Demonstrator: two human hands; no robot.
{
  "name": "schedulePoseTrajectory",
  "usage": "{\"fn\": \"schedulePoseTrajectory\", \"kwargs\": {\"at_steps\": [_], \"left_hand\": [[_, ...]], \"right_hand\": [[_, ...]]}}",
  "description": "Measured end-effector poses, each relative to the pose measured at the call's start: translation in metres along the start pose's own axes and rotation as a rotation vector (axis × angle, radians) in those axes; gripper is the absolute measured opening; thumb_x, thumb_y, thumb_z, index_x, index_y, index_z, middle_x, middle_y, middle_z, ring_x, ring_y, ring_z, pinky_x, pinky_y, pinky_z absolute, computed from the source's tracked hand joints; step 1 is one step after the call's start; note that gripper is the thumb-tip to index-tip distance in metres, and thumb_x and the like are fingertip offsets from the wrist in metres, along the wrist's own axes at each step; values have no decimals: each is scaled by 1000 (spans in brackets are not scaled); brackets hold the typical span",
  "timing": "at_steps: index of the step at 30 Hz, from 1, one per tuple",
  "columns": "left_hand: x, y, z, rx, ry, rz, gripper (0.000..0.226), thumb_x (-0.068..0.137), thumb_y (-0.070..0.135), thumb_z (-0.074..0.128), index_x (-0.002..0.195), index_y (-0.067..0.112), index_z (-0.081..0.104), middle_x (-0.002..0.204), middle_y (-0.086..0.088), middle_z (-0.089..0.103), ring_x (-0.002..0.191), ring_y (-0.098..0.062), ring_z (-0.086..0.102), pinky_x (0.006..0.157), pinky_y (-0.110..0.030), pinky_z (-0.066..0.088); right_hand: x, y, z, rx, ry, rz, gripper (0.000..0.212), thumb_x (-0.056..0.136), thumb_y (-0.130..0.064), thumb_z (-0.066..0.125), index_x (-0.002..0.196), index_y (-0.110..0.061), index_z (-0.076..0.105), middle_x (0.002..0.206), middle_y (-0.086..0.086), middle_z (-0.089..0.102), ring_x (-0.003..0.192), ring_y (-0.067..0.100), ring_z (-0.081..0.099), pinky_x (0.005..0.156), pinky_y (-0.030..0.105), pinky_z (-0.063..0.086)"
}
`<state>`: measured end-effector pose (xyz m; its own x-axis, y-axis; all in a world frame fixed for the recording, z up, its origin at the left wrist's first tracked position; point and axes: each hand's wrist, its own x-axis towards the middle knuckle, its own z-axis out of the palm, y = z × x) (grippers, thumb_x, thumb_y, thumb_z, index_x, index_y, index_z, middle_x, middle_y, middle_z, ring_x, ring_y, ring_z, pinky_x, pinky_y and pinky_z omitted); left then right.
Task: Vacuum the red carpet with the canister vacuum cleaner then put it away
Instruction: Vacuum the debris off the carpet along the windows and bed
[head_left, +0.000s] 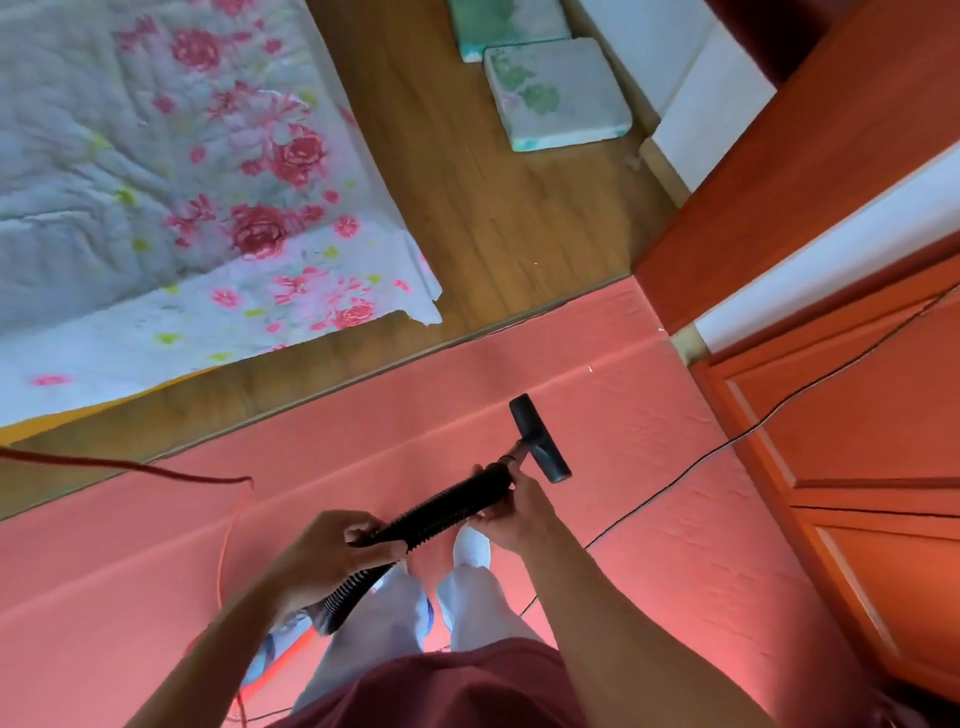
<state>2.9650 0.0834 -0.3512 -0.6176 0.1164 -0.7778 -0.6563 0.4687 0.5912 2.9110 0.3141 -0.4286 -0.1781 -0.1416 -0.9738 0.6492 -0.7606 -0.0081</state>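
The red carpet (649, 467) covers the floor under my feet. A black ribbed vacuum hose (441, 512) runs up from below my left arm to a black floor nozzle (537, 439), which points away from me over the carpet. My left hand (332, 551) grips the hose near its lower bend. My right hand (511, 512) grips the hose's upper end just behind the nozzle. Part of the canister (280, 649), blue and orange, shows beside my left leg, mostly hidden by my arm.
A thin black cord (727, 447) crosses the carpet toward the orange-red cabinet (857, 415) at the right. A red cord (156, 470) lies at the left. A floral quilt (182, 182) covers the wooden floor (467, 208) ahead, with two pale cushions (556, 88) beyond.
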Motion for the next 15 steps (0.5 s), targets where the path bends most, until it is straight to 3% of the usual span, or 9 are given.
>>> {"fn": "schedulePoseTrajectory", "kwargs": {"at_steps": [2, 5, 7, 12, 15], "left_hand": [[11, 20, 5, 15, -8, 20, 66, 53, 66, 74, 86, 9, 76, 72, -1, 71, 66, -5, 58, 69, -27, 44], [27, 46, 11, 28, -41, 35, 34, 77, 43, 83, 85, 11, 77, 71, 4, 68, 66, -5, 58, 70, -27, 42], [39, 62, 14, 40, -67, 59, 21, 84, 34, 81, 82, 13, 78, 72, 1, 69, 68, -8, 59, 72, -28, 42], [72, 100, 20, 36, -144, 58, 48, 59, 63, 77, 78, 19, 79, 70, 1, 71, 66, -10, 61, 69, -29, 41], [95, 125, 20, 55, -187, 93, 34, 77, 46, 82, 69, 13, 75, 61, 3, 63, 58, -9, 53, 59, -23, 37]], "right_hand": [[1, -18, -1, 23, -1, -16, 31, 101, -36, 49, 90, -8, 56, 65, 13, 70, 63, 24, 62, 83, 37, 44], [6, -44, 1, 32, 17, -27, 29, 100, -34, 51, 87, -8, 57, 66, 12, 71, 64, 20, 52, 95, 33, 37], [8, -63, 6, 16, 31, -49, 23, 99, -31, 53, 88, -10, 56, 66, 12, 72, 68, 19, 56, 95, 34, 41], [14, -104, 18, -28, 105, -98, 21, 97, -34, 57, 104, -15, 55, 62, 9, 71, 71, 19, 63, 78, 31, 45], [18, -125, 23, 33, 116, -131, 22, 98, -33, 57, 110, -15, 56, 62, 9, 71, 73, 20, 64, 81, 34, 45]]}}
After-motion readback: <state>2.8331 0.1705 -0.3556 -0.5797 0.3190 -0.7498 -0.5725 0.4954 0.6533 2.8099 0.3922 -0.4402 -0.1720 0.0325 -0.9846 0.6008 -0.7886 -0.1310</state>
